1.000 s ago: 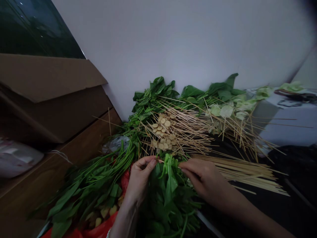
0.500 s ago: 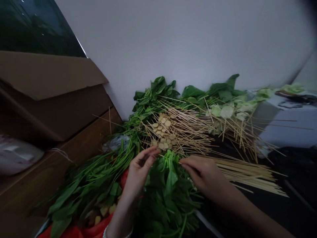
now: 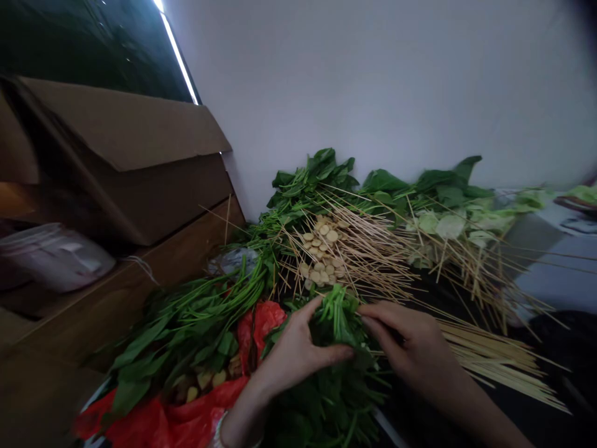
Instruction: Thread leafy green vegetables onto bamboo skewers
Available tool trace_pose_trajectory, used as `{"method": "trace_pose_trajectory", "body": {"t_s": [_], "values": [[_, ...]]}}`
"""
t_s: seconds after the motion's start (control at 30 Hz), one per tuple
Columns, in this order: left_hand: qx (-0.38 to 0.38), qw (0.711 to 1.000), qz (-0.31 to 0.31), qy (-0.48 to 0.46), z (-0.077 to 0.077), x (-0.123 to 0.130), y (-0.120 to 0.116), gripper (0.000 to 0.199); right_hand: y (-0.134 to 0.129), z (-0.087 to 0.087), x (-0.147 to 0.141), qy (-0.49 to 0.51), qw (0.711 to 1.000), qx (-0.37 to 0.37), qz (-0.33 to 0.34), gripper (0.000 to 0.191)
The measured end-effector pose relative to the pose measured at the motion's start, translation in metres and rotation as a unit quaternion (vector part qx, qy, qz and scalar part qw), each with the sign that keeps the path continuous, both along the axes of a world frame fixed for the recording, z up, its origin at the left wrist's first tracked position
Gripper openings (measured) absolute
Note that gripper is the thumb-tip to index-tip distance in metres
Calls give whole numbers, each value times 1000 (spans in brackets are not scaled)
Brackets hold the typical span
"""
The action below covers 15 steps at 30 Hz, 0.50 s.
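A bunch of leafy greens [image 3: 338,317] hangs stems-up at the lower middle, between my two hands. My left hand [image 3: 310,348] lies against its left side, thumb and fingers spread around the leaves. On its right, my right hand [image 3: 401,333] has its thumb and forefinger pinched near the stems; what they hold is too small to make out. Just beyond are skewers threaded with pale round slices [image 3: 321,239]. Bare bamboo skewers [image 3: 499,354] lie in a bundle right of my right hand.
More long-stemmed greens [image 3: 186,330] lie at left over a red plastic bag [image 3: 177,423] with yellowish pieces. A cardboard box [image 3: 163,193] and plastic tub [image 3: 60,255] stand farther left. Skewered pale leaves [image 3: 450,225] and dark greens [image 3: 321,174] line the wall.
The view has shifted left. My left hand has moved from beside the stem ends to around the bunch, its fingers spreading. My right hand remains pinched beside the stems.
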<state>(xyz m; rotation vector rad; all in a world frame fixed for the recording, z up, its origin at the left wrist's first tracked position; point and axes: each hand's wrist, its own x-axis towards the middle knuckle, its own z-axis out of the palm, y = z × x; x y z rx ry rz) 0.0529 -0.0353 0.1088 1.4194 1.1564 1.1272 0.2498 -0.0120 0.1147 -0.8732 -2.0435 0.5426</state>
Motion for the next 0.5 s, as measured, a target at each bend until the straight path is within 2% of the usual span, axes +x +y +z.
{"method": "trace_pose_trajectory", "body": {"t_s": [0.13, 0.23, 0.3, 0.4, 0.5], "values": [[54, 996, 55, 50, -3, -5, 7, 36, 3, 0, -4, 14, 999, -43, 11, 22], [82, 990, 89, 67, -1, -18, 14, 36, 6, 8, 2, 2, 994, -103, 45, 23], [97, 985, 127, 65, 2, -27, 18, 38, 5, 14, 8, -14, 982, -173, 77, 24], [113, 976, 173, 63, 5, -33, 19, 51, 1, 20, 17, 8, 949, -295, 112, 26], [150, 969, 188, 65, 8, -35, 14, 87, 1, 23, 27, 72, 919, -374, 99, 29]]}}
